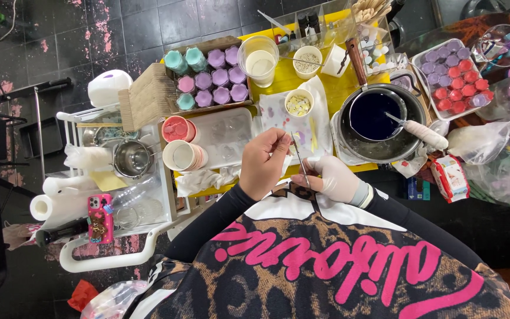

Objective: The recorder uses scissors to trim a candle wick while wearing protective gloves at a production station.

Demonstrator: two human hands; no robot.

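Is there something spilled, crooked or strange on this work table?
Yes. The stack of paper cups lies on its side beside the clear mould tray. The white cloth under the small cup carries colour stains. Only the right hand wears a glove; the left hand is bare.

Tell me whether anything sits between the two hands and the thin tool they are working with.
Nothing visible does. The bare left hand pinches the top of the thin metal tool, and the gloved right hand grips its lower end; both touch it directly.

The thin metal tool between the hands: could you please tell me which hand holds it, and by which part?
The gloved right hand pinches the thin metal tool at its lower end. The bare left hand has its fingertips at the upper tip; whether they grip it cannot be told.
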